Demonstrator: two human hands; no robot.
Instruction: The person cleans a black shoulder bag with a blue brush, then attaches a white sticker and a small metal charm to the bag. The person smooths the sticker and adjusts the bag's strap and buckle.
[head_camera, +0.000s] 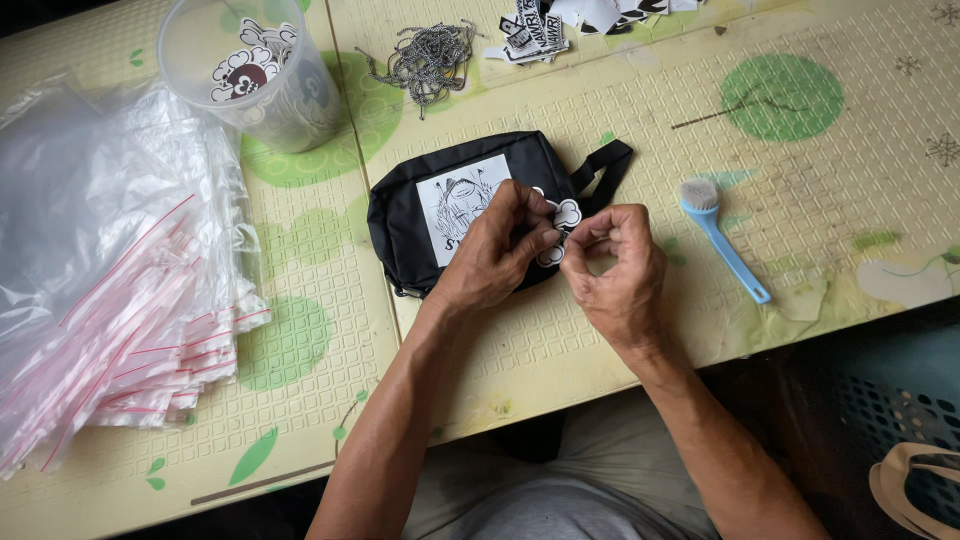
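Pale yellow embossed mat (620, 110) with green circles, a black fabric pouch (400, 215) lying on it.
Left hand (495, 255) and right hand (620, 265) both pinch a small black-and-white charm (562, 222) just above the pouch's white square patch (455, 205); zip bags (120, 290) stacked left, blue brush (722, 245) right.

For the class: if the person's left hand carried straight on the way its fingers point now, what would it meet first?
The left hand points rightward at the small black-and-white charm, already pinched between both hands; just beyond is the right hand. Depth is hard to judge.
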